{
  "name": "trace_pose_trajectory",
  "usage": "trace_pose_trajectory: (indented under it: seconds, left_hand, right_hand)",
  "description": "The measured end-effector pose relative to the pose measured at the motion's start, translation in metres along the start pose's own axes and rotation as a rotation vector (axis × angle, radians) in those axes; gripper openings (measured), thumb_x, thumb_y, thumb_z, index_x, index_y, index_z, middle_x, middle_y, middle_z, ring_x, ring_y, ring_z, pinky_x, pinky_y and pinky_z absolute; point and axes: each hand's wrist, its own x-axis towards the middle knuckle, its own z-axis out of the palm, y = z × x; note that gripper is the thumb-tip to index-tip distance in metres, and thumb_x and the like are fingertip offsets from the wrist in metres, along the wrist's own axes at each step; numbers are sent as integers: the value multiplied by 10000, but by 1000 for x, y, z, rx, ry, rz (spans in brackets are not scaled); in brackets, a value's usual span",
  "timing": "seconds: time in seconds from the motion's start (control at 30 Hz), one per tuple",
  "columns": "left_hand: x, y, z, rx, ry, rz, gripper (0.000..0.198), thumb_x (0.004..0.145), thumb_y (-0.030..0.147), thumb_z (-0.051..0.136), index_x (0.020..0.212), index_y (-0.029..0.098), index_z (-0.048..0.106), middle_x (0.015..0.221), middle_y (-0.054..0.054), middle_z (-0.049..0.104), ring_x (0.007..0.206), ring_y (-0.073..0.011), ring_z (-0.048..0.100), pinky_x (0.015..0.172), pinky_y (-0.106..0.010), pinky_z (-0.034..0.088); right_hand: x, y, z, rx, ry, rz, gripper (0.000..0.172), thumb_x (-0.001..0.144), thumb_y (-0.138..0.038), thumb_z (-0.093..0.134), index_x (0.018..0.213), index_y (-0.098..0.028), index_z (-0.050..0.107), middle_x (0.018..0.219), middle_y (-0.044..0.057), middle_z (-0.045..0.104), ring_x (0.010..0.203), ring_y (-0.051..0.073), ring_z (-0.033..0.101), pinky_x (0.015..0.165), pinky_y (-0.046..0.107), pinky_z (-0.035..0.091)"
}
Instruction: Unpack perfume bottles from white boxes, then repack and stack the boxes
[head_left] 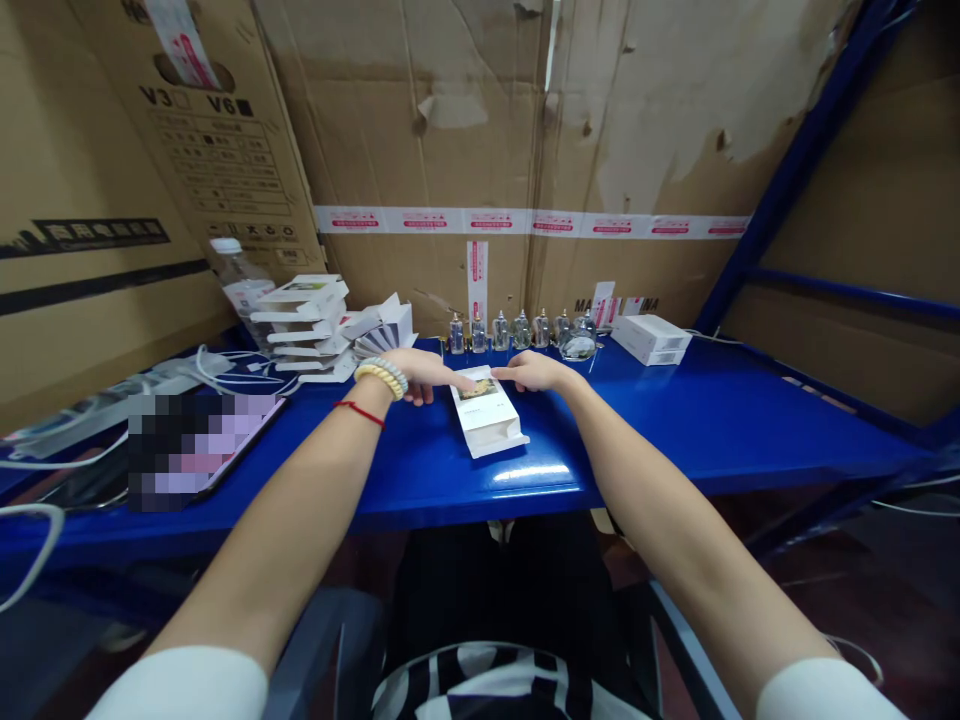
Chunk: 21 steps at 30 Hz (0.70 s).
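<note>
A small white carton (489, 418) with a picture of food or flowers printed on its top lies on the blue table in front of me. Its near end flap sticks out. My left hand (421, 372), with a hair tie and a red string at the wrist, stretches its index finger onto the carton's far left part; its other fingers are loosely bent. From the other side, my right hand (538, 372) points its index finger at the carton's far right edge, touching or almost touching it. Neither hand is wrapped around the carton.
Small glass bottles (501, 332) stand in a row behind the carton. Flat white cartons (307, 325) are stacked at left beside a plastic bottle (238, 280). A phone (217, 440) and cables lie further left. White boxes (651, 340) sit back right, against cardboard walls (420, 130).
</note>
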Motion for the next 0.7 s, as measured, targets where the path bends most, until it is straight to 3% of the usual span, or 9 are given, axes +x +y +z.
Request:
trace_pose_trajectory:
  seconds: [0.07, 0.17, 0.27, 0.33, 0.5, 0.6, 0.7]
  left_hand:
    - [12, -1, 7, -75, -71, 1, 776, 562, 747, 692, 966, 86, 653, 794, -165, 696, 594, -191, 628, 579, -299, 488]
    - [23, -9, 19, -210, 43, -6, 790, 543, 780, 689, 920, 88, 637, 761, -147, 684, 545, -176, 616, 556, -295, 508]
    - [29, -14, 30, -271, 194, 32, 663, 649, 738, 637, 868, 112, 636, 796, -157, 701, 574, -211, 650, 543, -307, 516]
    - [31, -13, 34, -278, 273, 70, 511, 736, 624, 614, 866, 130, 638, 887, -170, 720, 660, -249, 687, 569, -318, 519]
    - [34, -7, 38, -274, 603, 108, 288, 776, 395, 619, 906, 138, 635, 1078, -207, 705, 1010, -342, 675, 802, -373, 510]
    - [36, -6, 36, -566, 721, 133, 294, 763, 352, 650, 959, 138, 602, 1097, -195, 697, 1012, -323, 674, 803, -369, 518]
    - [36, -2, 32, -1000, 759, 159, 321, 786, 324, 645, 1035, 150, 543, 1076, -155, 694, 912, -265, 697, 717, -332, 546]
  right_hand:
    - [-7, 3, -5, 86, -126, 48, 491, 816, -615, 610, 842, -126, 652, 686, 72, 676, 462, 98, 507, 436, 246, 325]
    - [-13, 9, -9, 263, -288, 1, 435, 723, -536, 739, 845, -129, 647, 654, 36, 644, 446, 77, 510, 379, 217, 240]
    - [-14, 9, -6, 357, -281, -145, 358, 707, -430, 751, 859, -113, 681, 759, 48, 664, 535, 74, 545, 406, 197, 293]
    - [-13, 6, -3, 391, -261, -215, 356, 726, -369, 723, 979, -120, 696, 870, 61, 681, 622, 87, 575, 446, 189, 352]
    - [-8, 0, 7, 401, -211, -265, 578, 722, -295, 722, 1269, -155, 603, 1056, 88, 679, 725, 118, 580, 489, 192, 430]
    - [-7, 0, 12, 484, -149, -339, 823, 700, -306, 765, 1442, -192, 428, 1196, 124, 626, 813, 146, 607, 551, 212, 497]
    - [-7, -1, 16, 661, -106, -512, 1151, 590, -294, 865, 1537, -248, 212, 1305, 139, 562, 946, 184, 630, 722, 279, 561]
